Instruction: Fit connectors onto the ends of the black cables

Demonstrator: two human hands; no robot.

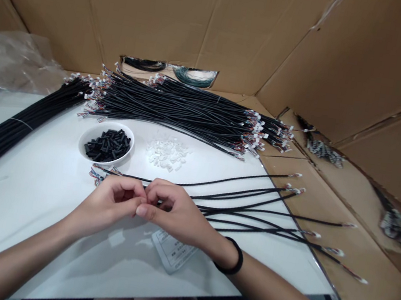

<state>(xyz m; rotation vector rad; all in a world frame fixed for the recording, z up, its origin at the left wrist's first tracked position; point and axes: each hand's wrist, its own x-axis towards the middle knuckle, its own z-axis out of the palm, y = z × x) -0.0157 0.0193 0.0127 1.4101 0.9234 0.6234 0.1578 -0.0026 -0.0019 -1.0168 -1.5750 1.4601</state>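
Note:
My left hand point(111, 204) and my right hand point(172, 209) meet above the middle of the white table, fingertips pinched together. Whatever sits between the fingertips is hidden or too small to name. Behind and beneath them lie several loose black cables point(246, 198), with coloured wire ends at the left and small white connectors at the right. A white bowl point(128, 155) of short black tube pieces point(107, 146) stands just beyond my left hand. Past my right hand is a loose pile of small white connector pieces point(168, 154). A pale printed packet point(172, 252) lies partly under my right wrist.
A big stack of black cables with white connectors point(176, 110) lies at the back. A tied cable bundle point(17, 126) runs along the left, near a clear plastic bag point(12, 62). Cardboard walls point(169, 13) enclose the back and right.

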